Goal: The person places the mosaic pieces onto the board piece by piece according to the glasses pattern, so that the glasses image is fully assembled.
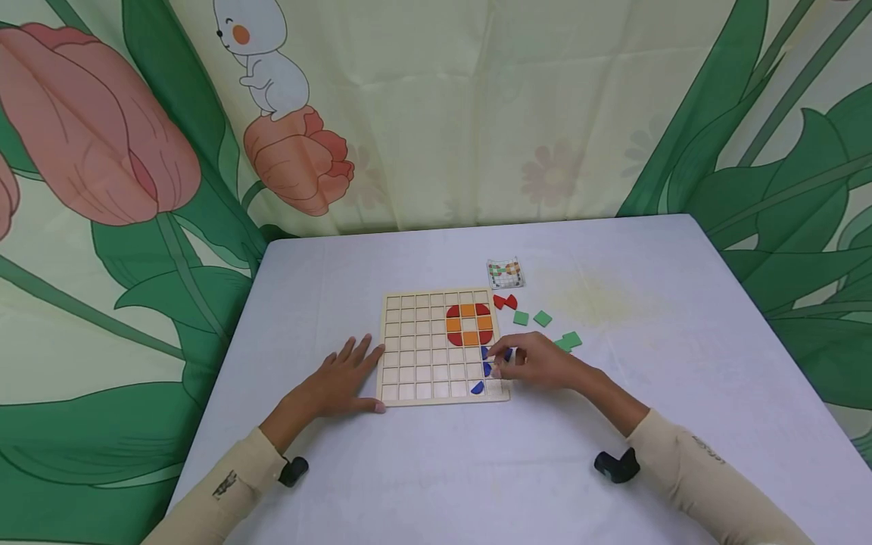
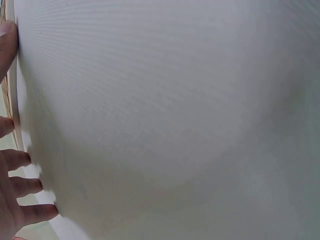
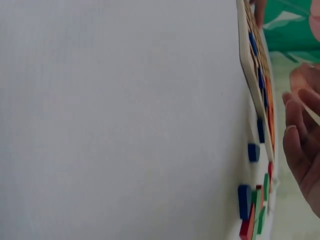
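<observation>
1. The gridded wooden board (image 1: pixel 422 352) lies flat just below the centre of the head view; its near edge runs across the frame, rising slightly to the right. It looks almost square, so its long axis is hard to tell.
2. The left hand (image 1: pixel 341 384) has its fingers straight and spread, touching the board's left side.
3. The right hand (image 1: pixel 541 359) bends over the board's right edge, thumb and forefinger slightly apart beside the blue pieces (image 1: pixel 487 369); whether it grips one, I cannot tell.
4. It hides part of that edge. The lowest blue piece (image 1: pixel 478 387) slants, its long axis rising rightward.
5. Above and right of the board lie a printed card (image 1: pixel 506 274), red pieces (image 1: pixel 500 301) and green squares (image 1: pixel 521 318), some near the right hand.
6. In the board's upper-right cells, orange squares (image 1: pixel 467 310) and red corners (image 1: pixel 454 338) form a ring; blue pieces sit in its lower-right cells.
</observation>
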`<state>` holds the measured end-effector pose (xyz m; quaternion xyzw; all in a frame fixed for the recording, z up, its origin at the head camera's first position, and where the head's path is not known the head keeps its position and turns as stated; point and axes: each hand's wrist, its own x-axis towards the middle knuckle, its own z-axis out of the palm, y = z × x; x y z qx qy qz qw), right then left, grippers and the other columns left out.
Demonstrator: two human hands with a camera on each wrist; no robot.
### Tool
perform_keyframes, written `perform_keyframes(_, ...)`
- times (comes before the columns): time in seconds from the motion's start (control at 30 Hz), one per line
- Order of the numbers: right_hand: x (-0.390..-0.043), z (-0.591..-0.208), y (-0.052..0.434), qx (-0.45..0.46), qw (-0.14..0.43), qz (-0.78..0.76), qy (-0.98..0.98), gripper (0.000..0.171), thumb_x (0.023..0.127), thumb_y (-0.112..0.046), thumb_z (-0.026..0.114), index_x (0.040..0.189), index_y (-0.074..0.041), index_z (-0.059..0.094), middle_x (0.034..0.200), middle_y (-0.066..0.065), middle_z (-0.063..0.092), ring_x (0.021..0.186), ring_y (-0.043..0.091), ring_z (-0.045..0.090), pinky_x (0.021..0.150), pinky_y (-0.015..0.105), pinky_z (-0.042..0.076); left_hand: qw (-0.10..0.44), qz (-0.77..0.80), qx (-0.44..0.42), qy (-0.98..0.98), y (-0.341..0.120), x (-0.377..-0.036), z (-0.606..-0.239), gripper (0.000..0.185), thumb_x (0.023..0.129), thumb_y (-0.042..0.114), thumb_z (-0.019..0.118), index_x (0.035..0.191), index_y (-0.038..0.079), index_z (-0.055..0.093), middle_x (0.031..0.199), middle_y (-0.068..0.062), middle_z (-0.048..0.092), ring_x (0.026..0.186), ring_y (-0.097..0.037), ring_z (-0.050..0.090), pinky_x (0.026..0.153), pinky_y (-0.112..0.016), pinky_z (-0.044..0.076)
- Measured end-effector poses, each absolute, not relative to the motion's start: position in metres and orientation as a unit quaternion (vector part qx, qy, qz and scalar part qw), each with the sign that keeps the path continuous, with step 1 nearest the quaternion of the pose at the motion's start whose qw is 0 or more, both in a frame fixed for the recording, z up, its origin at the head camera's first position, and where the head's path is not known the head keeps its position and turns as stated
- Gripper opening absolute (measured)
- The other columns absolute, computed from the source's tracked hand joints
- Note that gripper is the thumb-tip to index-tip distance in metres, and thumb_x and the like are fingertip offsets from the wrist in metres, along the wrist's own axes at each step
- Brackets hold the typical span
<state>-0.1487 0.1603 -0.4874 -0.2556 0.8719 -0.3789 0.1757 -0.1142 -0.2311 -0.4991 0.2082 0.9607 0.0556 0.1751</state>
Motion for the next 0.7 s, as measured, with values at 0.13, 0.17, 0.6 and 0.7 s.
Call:
perform_keyframes(0.13, -0.162, -0.485, 0.180, -0.237, 0.161, -0.380, 0.879, 0.034, 0.089, -0.028, 0.077, 0.119, -0.013, 0.072, 0.104, -0.002, 0.072, 0.071, 0.015, 0.055, 0.057, 0.023, 0.048, 0.172, 0.055, 0.210, 0.961, -0.231, -0.114, -0.500, 0.109, 0.081, 0.076, 0.062, 0.162, 0.016, 0.021, 0.168, -0.018, 0.013, 0.153, -0.046, 0.012, 0.113, -0.068, 0.027)
perform_keyframes(0.17, -0.165, -0.484, 0.185, -0.233, 0.154, -0.379, 0.882, 0.034, 0.089, -0.027, 0.077, 0.120, -0.013, 0.071, 0.106, 0.001, 0.072, 0.070, 0.016, 0.056, 0.057, 0.024, 0.049, 0.171, 0.056, 0.210, 0.961, -0.231, -0.114, -0.500, 0.109, 0.081, 0.075, 0.063, 0.161, 0.015, 0.021, 0.168, -0.019, 0.013, 0.153, -0.047, 0.012, 0.113, -0.069, 0.027)
perform_keyframes(0.6, -0.205, -0.485, 0.229, -0.160, 0.127, -0.331, 0.921, 0.037, 0.090, -0.018, 0.076, 0.125, -0.009, 0.069, 0.110, 0.010, 0.069, 0.084, 0.021, 0.057, 0.064, 0.025, 0.053, 0.171, 0.063, 0.210, 0.961, -0.231, -0.113, -0.498, 0.108, 0.081, 0.075, 0.063, 0.162, 0.016, 0.021, 0.168, -0.018, 0.013, 0.153, -0.047, 0.012, 0.113, -0.069, 0.027)
perform_keyframes(0.7, -0.210, -0.487, 0.233, -0.147, 0.129, -0.311, 0.930, 0.038, 0.091, -0.019, 0.076, 0.126, -0.008, 0.068, 0.113, 0.012, 0.067, 0.092, 0.023, 0.056, 0.068, 0.025, 0.052, 0.169, 0.063, 0.212, 0.960, -0.231, -0.112, -0.498, 0.108, 0.081, 0.076, 0.062, 0.162, 0.016, 0.021, 0.168, -0.018, 0.013, 0.153, -0.047, 0.013, 0.113, -0.069, 0.027)
